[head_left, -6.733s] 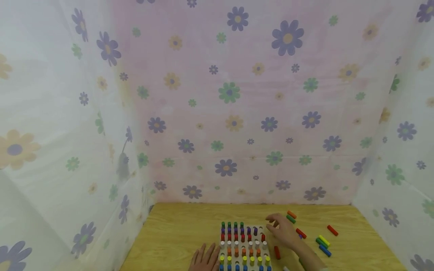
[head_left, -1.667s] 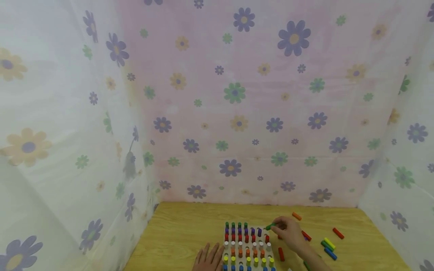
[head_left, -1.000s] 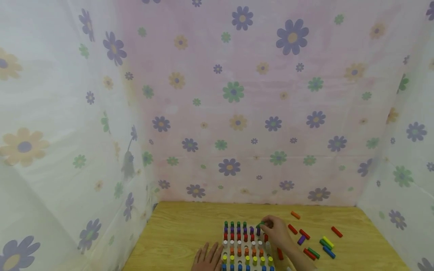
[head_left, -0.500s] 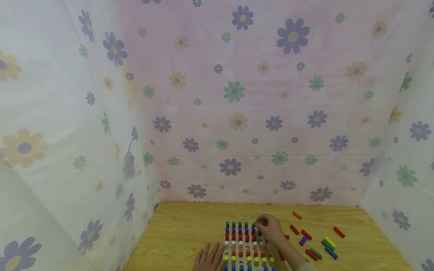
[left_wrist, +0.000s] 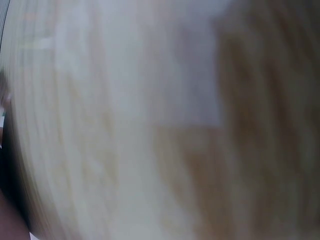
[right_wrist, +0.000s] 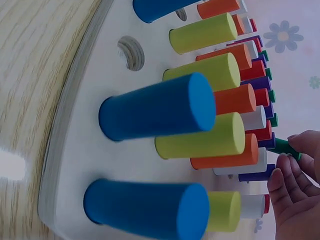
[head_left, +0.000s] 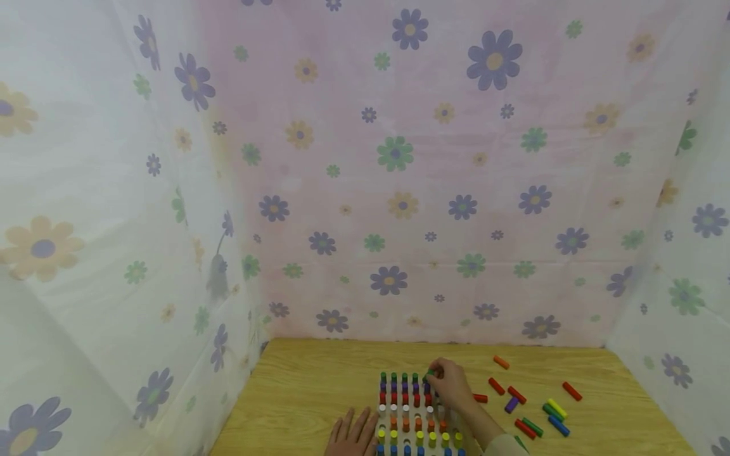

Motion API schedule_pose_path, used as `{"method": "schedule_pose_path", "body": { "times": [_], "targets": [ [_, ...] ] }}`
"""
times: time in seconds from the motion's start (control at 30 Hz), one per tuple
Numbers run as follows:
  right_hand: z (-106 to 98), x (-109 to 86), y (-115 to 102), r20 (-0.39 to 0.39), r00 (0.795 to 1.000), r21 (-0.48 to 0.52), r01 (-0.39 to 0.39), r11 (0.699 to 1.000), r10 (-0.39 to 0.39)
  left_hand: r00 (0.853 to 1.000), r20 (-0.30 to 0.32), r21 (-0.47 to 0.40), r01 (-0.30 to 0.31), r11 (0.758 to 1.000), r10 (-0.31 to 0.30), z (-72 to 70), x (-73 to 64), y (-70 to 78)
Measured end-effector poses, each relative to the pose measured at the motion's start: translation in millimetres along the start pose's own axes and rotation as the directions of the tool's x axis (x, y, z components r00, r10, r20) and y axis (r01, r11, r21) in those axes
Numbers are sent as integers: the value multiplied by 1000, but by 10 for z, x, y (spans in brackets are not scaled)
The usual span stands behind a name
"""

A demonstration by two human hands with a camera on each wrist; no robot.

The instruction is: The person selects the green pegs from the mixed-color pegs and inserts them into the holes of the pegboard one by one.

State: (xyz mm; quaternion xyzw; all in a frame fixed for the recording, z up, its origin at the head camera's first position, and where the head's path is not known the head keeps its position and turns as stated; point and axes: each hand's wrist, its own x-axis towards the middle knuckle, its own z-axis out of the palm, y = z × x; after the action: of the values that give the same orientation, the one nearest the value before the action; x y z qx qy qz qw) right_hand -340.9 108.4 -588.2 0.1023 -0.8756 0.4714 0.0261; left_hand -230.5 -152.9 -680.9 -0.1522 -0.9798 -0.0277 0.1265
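Pinching a green peg (right_wrist: pixel 285 147) in the right hand (head_left: pixel 452 384), between thumb and fingertips, at the far row of the pegboard (right_wrist: pixel 135 162), short of the far edge of the table (head_left: pixel 310 373); cannot tell whether seated in a hole. Resting the left hand (head_left: pixel 352 434) at the pegboard's left side, fingers straight, spread, holding nothing. For handling the peg: looks light, stiff, hardly fragile, but smooth and round, so likely to roll. Best gripped by the upper end, clear of the purple peg (right_wrist: pixel 257 173).
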Motion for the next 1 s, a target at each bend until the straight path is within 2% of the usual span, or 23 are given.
{"method": "schedule_pose_path", "body": {
  "times": [0.13,0.33,0.43,0.53,0.67,0.73,0.8,0.87,0.97,1.0],
  "targets": [
    [14,13,-20,-17,1000,-7,-4,1000,4,1000,5,-8,5,1000,-5,-11,19,-8],
    [22,27,-54,-27,999,-66,15,998,-17,996,-17,88,-86,992,87,-27,-6,-30],
    [24,38,-60,-24,1000,-83,10,997,-12,994,-13,96,-103,990,104,-56,-23,-38],
    [35,31,-68,-38,999,-102,-4,995,0,996,-33,82,-78,994,81,-28,-12,-35],
    [32,14,-80,-44,999,-120,-23,993,18,997,-81,17,1,1000,1,66,30,-16],
    [22,19,-80,-32,999,-123,-37,992,33,997,-71,17,-6,1000,7,65,26,-17],
    [13,26,-74,-21,999,-124,-37,992,35,998,-20,73,-63,995,64,24,1,-32],
    [7,30,-68,-8,999,-118,-45,992,45,990,75,124,-127,984,118,-33,-45,-53],
    [2,32,-62,6,999,-107,-52,993,53,961,193,171,-232,958,199,-110,-116,-83],
    [3,33,-60,9,998,-105,-57,993,59,954,222,169,-240,956,201,-128,-132,-87]
  ]
}}
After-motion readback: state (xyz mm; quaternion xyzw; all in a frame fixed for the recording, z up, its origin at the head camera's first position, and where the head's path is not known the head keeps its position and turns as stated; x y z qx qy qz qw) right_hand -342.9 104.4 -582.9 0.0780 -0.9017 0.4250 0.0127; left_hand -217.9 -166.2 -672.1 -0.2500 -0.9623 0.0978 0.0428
